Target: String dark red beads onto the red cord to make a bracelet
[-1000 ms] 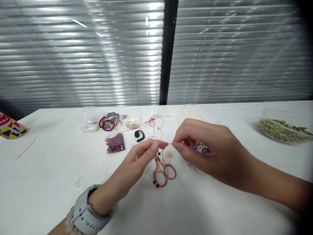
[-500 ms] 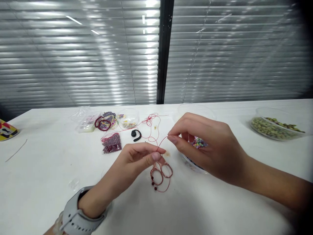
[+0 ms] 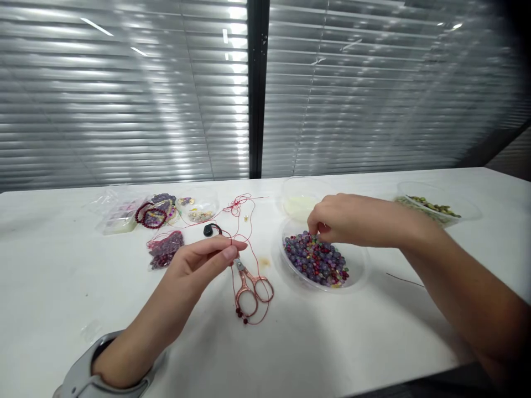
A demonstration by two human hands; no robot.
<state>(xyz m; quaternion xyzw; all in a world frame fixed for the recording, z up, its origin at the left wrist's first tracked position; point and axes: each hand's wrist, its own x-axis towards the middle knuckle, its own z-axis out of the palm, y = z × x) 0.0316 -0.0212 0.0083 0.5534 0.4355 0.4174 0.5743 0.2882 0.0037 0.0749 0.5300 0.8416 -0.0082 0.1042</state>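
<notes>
Between thumb and forefinger, my left hand [image 3: 201, 268] pinches a thin red cord [image 3: 265, 312] that loops down around the scissors and carries several dark red beads [image 3: 239, 313]. Rose-gold scissors [image 3: 249, 284] lie on the table just right of that hand, their blades partly behind the fingertips. My right hand [image 3: 338, 218] reaches with bent, closed fingertips into a clear round bowl [image 3: 360, 271] of mixed purple, red and green beads [image 3: 313, 257]. Whether a bead is between those fingertips is hidden.
Behind the left hand lie a black earpiece [image 3: 208, 229], a bag of dark red beads [image 3: 166, 250] and dark red bracelets [image 3: 151, 217]. Tangled red cord [image 3: 236, 205] sits further back. A container of green pieces [image 3: 435, 207] stands at the right, a pale-bottomed tub [image 3: 301, 205] behind the bowl.
My right hand has let go of the cord and moved down into the bead bowl. My left hand keeps its pinch on the cord. The view has turned slightly right.
</notes>
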